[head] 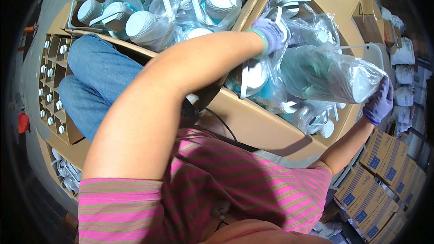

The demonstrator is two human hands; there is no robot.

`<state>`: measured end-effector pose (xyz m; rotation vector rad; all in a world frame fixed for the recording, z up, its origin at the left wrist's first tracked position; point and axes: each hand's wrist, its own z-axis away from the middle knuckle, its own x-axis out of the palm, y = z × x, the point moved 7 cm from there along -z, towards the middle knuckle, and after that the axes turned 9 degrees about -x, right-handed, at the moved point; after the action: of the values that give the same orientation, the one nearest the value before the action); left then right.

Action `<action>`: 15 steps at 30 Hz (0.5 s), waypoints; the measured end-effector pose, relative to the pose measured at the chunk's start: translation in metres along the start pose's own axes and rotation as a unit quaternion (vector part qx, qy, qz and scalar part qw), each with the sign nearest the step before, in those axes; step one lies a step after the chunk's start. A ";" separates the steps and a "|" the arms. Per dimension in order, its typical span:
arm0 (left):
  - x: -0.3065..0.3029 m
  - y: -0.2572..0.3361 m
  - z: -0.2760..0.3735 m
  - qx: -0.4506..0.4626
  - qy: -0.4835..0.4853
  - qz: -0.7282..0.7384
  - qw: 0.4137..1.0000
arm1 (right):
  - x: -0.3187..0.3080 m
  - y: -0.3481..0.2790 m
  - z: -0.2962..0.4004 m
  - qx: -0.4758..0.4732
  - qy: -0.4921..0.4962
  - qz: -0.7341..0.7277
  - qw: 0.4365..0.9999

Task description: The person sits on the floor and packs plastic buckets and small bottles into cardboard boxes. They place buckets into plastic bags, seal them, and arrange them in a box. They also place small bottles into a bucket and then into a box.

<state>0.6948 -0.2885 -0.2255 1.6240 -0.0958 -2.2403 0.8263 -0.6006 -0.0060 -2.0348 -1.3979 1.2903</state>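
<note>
My right hand (379, 101), in a purple knit glove, pinches the end of a clear plastic bag (368, 69). Inside that bag lies a tinted clear plastic jug (305, 71) with a white dimpled lid (351, 83), tilted on its side above an open cardboard box (264, 122). Also gloved, my left hand (270, 36) is by the jug's other end, among crumpled plastic and a white handle (283, 25). It is blurred, and its fingertips are partly hidden, so its grip is unclear. More bagged jugs (252, 76) fill the box below.
A second carton holds several jugs with white lids (140, 25). By my knees, a divided box (73, 132) contains small white-capped bottles (49, 97). Sealed cartons (376, 149) are stacked at lower right, near wrapped white bundles (403, 74). A red object (23, 123) lies on the floor.
</note>
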 end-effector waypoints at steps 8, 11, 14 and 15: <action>0.005 0.006 -0.016 0.113 0.111 -0.117 0.981 | 0.109 0.082 0.043 0.051 -0.022 -0.040 0.998; 0.000 0.018 -0.007 0.175 0.111 -0.137 0.969 | 0.131 0.150 0.096 0.101 -0.130 -0.069 0.984; 0.003 0.015 -0.007 0.181 0.122 -0.132 0.967 | 0.149 0.171 0.147 0.104 -0.249 0.046 0.962; 0.003 0.014 -0.004 0.175 0.118 -0.128 0.969 | 0.145 0.175 0.157 0.136 -0.227 0.014 0.964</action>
<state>0.7015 -0.3019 -0.2253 2.1915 -0.2441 -2.2897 0.8063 -0.5839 -0.2808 -1.6441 -1.2773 1.9313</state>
